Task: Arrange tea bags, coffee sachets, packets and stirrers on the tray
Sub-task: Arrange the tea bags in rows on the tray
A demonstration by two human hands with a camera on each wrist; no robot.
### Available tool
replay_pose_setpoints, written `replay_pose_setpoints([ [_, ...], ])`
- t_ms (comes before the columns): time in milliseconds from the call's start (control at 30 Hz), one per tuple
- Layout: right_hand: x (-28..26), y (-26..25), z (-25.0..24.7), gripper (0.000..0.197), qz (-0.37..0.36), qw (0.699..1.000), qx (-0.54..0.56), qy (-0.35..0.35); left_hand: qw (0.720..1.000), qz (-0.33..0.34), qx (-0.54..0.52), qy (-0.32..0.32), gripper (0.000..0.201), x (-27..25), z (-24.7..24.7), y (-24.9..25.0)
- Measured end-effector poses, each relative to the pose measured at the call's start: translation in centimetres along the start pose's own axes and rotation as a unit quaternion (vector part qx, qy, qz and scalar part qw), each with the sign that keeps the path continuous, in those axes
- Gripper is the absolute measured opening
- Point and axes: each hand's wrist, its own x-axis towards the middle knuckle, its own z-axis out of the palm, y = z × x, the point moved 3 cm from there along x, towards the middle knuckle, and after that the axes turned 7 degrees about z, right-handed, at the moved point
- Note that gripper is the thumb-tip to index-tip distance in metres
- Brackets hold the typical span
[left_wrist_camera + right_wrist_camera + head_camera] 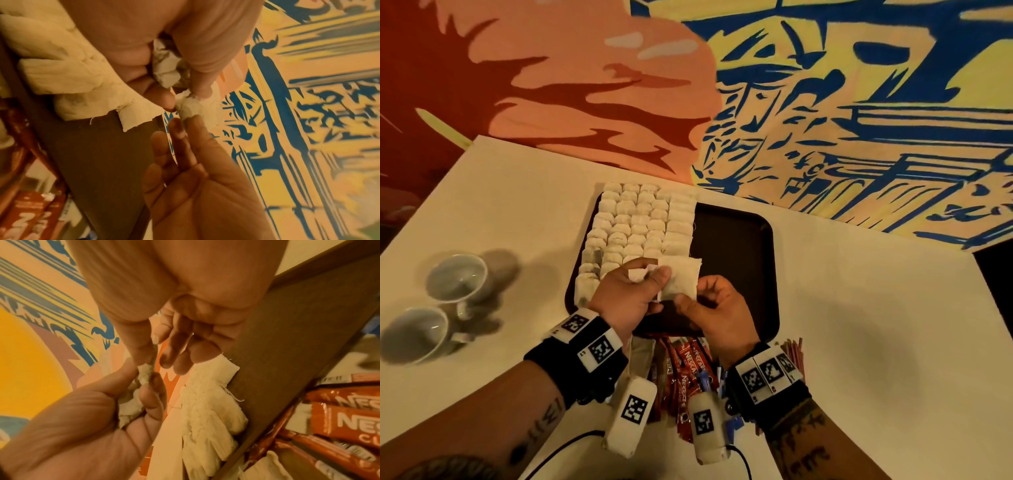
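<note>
Both hands pinched one tea bag, frame centre.
Left hand and right hand gripped tea bag over tray; crumpled paper in left palm; sachets half-hidden by wrists.

Tea bags fill tray left half; sachets before tray.

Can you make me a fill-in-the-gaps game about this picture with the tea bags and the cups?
1. The white paper tea bags lie in rows on the ____ half of the dark rectangular tray.
2. Both the left hand and the right hand pinch one white ____ above the tray.
3. ____ white ceramic cups stand on the white table.
4. The red coffee sachets lie on the table, ____ the tray.

Missing words: left; tea bag; Two; off
</note>
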Motion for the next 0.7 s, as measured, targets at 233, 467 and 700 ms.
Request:
replay_pose_setpoints([
  [233, -0.4, -0.3, -0.8, 0.015, -0.046, 0.997, -0.052, -0.025, 0.979, 0.053, 0.191, -0.036, 0.012, -1.2, 0.3, 0.1],
  [467, -0.4, -1.3, -1.0, 0.009, -0.071, 0.995, -0.062, -0.018, 0.962, 0.045, 0.244, -0.114, 0.014, -1.3, 0.2, -0.1],
  [700, 0.5, -1.5, -0.3, 0.018, -0.068, 0.992, -0.095, -0.039, 0.963, 0.034, 0.247, -0.099, 0.013, -0.9, -0.4, -0.1],
])
